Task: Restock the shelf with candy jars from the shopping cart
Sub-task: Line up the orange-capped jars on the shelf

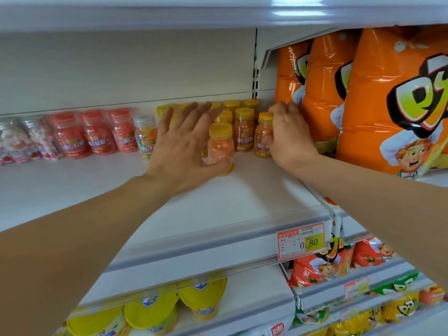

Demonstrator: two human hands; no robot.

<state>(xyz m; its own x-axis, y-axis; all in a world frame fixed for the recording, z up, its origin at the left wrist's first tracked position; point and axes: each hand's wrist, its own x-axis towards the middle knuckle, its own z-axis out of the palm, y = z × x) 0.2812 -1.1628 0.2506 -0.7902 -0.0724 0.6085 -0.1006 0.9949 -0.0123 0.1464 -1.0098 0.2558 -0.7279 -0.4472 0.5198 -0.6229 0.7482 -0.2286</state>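
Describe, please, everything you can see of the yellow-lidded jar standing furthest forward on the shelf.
The jar is small, clear and plastic-looking, with a yellow lid and orange candy inside. It stands upright on the white shelf, ahead of the other yellow-lidded jars. The thumb of the left hand lies across its lower front.

The shelf board lies bare from its front edge back to the jars, free for a reach. Red-lidded jars line the back edge at left; yellow-lidded jars crowd it at right. Orange snack bags wall the right edge, and the upper shelf caps headroom. The right hand, gripping the rightmost yellow-lidded jar, fills the gap between jars and bags.
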